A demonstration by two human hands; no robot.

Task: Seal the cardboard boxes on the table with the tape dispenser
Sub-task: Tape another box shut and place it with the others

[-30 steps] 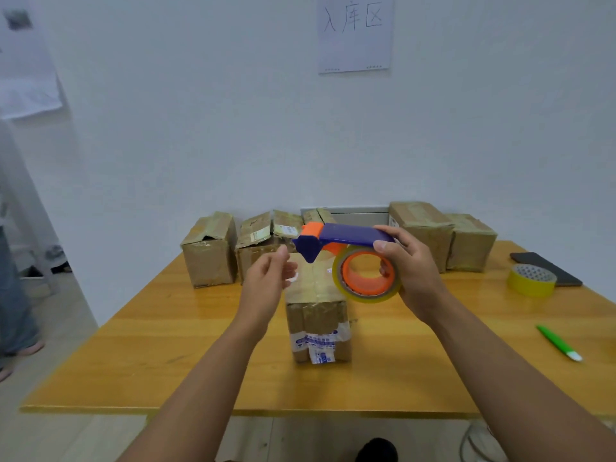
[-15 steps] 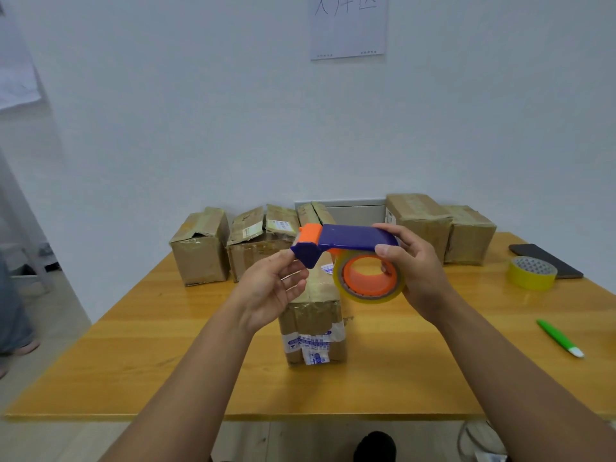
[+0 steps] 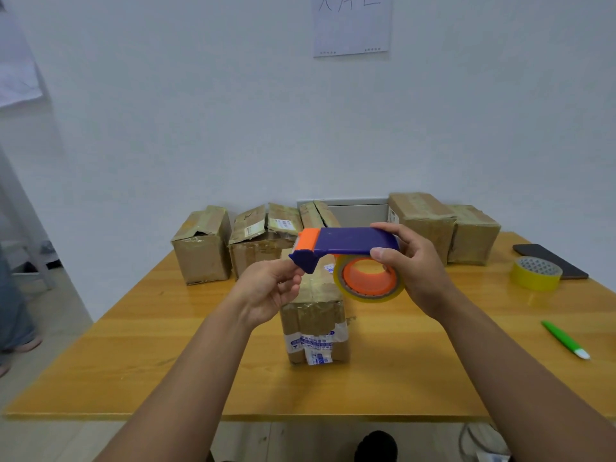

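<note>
My right hand (image 3: 413,275) grips the blue and orange tape dispenser (image 3: 346,243) by its flat blue top and holds it in the air, with the clear tape roll (image 3: 368,278) on its orange hub hanging below. My left hand (image 3: 266,288) is turned palm up, its thumb and curled fingers pinching at the dispenser's blue front tip; I cannot make out a tape strand there. Directly beneath stands a taped cardboard box (image 3: 315,325) with a white and blue label, on the wooden table (image 3: 150,355).
Several more cardboard boxes line the table's back edge, such as the left one (image 3: 203,248) with lifted flaps and the right one (image 3: 473,238). A yellow tape roll (image 3: 536,273), a dark phone (image 3: 550,260) and a green pen (image 3: 565,340) lie at the right. A person's leg (image 3: 13,311) shows at far left.
My left hand turned palm up and closed in on the dispenser's front tip. The dispenser rose slightly, away from the box top. My view tilted down a little.
</note>
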